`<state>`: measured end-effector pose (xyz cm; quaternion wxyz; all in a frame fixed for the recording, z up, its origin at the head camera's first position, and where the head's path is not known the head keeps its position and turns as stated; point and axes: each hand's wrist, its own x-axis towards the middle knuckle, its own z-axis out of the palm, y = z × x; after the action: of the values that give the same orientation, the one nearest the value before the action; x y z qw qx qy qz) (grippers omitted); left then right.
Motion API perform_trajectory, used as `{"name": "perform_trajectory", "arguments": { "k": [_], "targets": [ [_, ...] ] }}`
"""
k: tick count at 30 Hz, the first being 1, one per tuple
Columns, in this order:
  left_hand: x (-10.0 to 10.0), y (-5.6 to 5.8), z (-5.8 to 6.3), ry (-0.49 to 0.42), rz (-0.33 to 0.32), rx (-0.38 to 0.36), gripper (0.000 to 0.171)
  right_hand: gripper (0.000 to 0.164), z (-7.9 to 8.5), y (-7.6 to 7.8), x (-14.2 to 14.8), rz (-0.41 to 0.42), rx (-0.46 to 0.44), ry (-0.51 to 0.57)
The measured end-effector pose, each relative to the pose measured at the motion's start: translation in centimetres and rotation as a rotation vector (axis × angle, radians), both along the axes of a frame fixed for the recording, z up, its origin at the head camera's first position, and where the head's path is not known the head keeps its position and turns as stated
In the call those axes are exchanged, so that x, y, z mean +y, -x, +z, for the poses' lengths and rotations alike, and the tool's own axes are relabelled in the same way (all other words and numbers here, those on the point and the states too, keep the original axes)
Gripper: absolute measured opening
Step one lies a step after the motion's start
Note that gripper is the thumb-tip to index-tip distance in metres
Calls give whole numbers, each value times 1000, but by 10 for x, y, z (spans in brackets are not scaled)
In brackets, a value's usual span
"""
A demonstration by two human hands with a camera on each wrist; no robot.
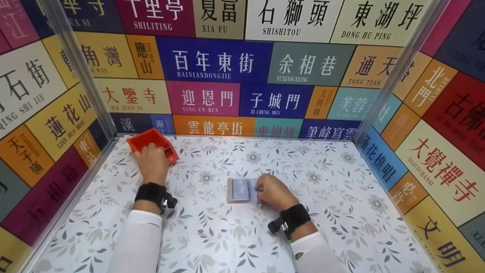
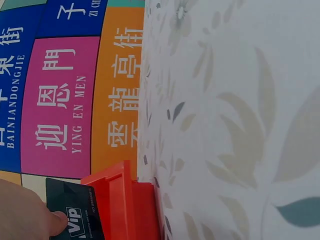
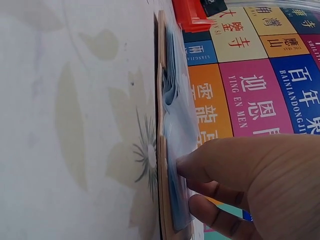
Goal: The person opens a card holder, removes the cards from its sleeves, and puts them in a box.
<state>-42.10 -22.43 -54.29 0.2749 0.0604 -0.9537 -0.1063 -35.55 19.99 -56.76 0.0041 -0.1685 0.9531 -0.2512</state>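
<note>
My left hand is over a red plastic box at the back left of the table. In the left wrist view its thumb presses on a black card marked "Vip", held at the box's rim. An open card holder with clear plastic sleeves lies flat near the middle of the table. At its right side my right hand pinches the sleeves between thumb and curled fingers. The right wrist view shows the holder's tan cover edge-on. Inside the box, much is hidden by the left hand.
The tabletop has a white cloth with grey flowers and leaves. Upright panels with colourful place-name signs close off the back and both sides, with clear strips at the corners.
</note>
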Motion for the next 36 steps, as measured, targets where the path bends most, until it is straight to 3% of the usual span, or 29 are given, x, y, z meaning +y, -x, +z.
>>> {"name": "perform_trajectory", "arguments": {
  "k": [7, 12, 20, 24, 27, 31, 36],
  "targets": [
    [-5, 9, -14, 24, -21, -85, 25, 12, 0, 1, 0, -1, -13, 20],
    [-7, 9, -21, 34, -29, -123, 24, 13, -1, 1, 0, 4, -13, 26],
    [-4, 4, -27, 35, -93, -68, 21, 9, 0, -1, 2, 8, -16, 23],
    [-2, 9, -30, 24, -97, -58, 33, 10, -1, -1, 3, 21, -6, 19],
    [4, 7, -24, 20, -108, -53, 38, 12, -1, -1, 3, 25, 4, 18],
    [15, 0, -18, -9, -183, -4, 34, 12, 0, -1, 3, 20, 5, 21],
    [30, -9, -16, -135, -296, 116, 27, 12, 0, -2, 3, 17, 9, 26]
  ]
}}
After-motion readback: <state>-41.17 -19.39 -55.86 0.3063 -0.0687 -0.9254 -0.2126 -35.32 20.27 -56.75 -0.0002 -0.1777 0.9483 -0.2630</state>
